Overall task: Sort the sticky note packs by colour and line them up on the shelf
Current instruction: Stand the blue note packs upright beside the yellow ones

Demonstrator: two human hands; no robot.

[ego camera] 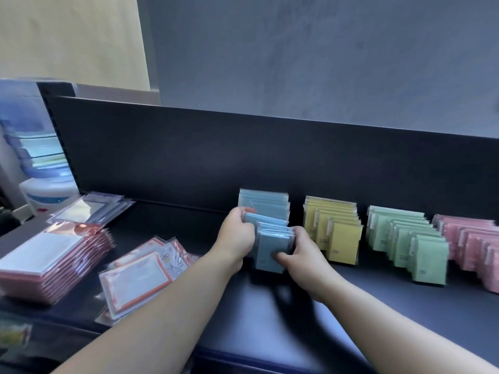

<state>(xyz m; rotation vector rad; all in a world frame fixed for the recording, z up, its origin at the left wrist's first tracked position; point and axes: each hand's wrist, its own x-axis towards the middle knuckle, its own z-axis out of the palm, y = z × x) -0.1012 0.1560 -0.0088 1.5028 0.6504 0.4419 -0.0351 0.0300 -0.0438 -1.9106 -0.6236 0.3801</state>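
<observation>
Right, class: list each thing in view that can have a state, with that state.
blue packs, upright row, gripped by both hands
yellow packs, upright row, untouched
green packs, upright row, untouched
pink packs, upright row, untouched
orange-bordered packs, lying flat, scattered
left hand, grips blue packs
right hand, grips blue packs

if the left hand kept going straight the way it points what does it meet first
The left hand grips the blue packs, so it would push into that row first. Beyond it probably the yellow packs, though depth is unclear.
</observation>
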